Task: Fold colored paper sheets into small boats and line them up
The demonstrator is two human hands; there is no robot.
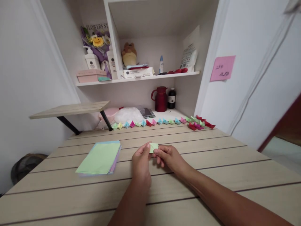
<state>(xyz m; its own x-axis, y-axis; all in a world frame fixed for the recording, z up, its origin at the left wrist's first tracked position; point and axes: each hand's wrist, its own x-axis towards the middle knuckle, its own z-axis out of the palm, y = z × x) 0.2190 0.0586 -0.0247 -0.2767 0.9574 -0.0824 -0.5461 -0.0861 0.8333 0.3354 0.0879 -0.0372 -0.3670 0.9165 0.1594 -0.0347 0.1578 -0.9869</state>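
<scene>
Between my two hands is a small folded piece of light green paper [154, 146], held up just above the wooden table. My left hand [141, 161] pinches its left edge with thumb and fingers. On the other side, my right hand [170, 156] grips the lower right part, the thumb lying on the paper's face. The fingers behind the paper are partly hidden. To the left lies a stack of coloured paper sheets [100, 158], light green on top with blue and purple edges showing beneath.
Folded paper boats [149, 123] in several colours line the table's back edge, with a cluster of boats [198, 125] at the right end. A small raised shelf [70, 109] on black legs stands at the back left. Behind are a red jug [161, 99] and a dark bottle [171, 98].
</scene>
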